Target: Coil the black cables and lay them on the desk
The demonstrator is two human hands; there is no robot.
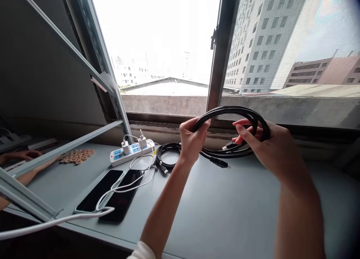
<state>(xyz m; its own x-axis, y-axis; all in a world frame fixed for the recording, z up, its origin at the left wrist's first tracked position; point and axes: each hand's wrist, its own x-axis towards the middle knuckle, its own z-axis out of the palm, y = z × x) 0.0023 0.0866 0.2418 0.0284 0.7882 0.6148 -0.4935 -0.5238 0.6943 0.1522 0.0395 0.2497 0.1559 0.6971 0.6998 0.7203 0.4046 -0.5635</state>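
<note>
A black cable (pixel 230 110) is wound in a loose coil and held up above the grey table. My left hand (pixel 194 139) is closed round the left side of the coil. On the right side, my right hand (pixel 261 139) has the loops between thumb and fingers, with the fingers partly hidden behind the cable. One black plug end (pixel 219 162) hangs below the coil, and another connector with a light metal tip shows inside the loop. A second coiled black cable (pixel 168 154) lies on the table beyond my left forearm.
A white power strip (pixel 132 152) with chargers and white cords stands at the left, behind two dark phones (pixel 99 191). A metal frame (pixel 84 139) crosses the left side. Past it are brown pieces (pixel 77 157) and another person's hand (pixel 24 155). Windows rise behind the table.
</note>
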